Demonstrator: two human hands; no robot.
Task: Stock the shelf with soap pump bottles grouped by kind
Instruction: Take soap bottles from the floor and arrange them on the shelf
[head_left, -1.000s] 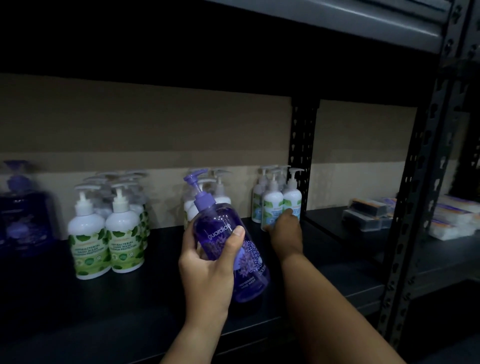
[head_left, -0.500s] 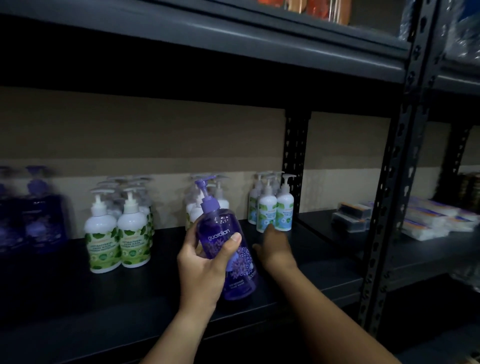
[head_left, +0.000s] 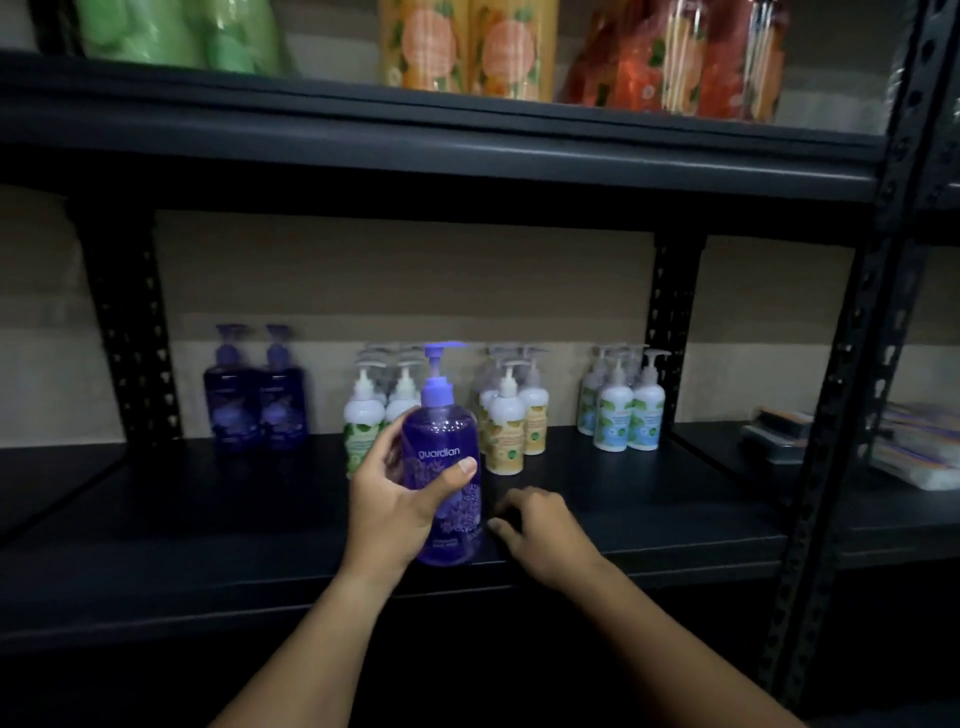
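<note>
Translucent purple pump bottle (head_left: 447, 483) grasped upright in left hand (head_left: 397, 512) over black metal shelf (head_left: 649, 525) front edge, right hand (head_left: 540, 532) released alongside (holding nothing): recommend carrying toward ten o'clock, setting down beside matching dark purple pair (head_left: 254, 400), pump forward.

Black shelf (head_left: 649, 499): dark purple bottles (head_left: 254, 400), white pump bottles (head_left: 506, 421) standing.

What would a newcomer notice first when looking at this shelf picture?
First, the purple pump bottle at the centre, gripped by the left hand above the dark shelf. The right hand rests beside it, holding nothing. Behind stand grouped white bottles, with two dark purple bottles at the back left.
</note>
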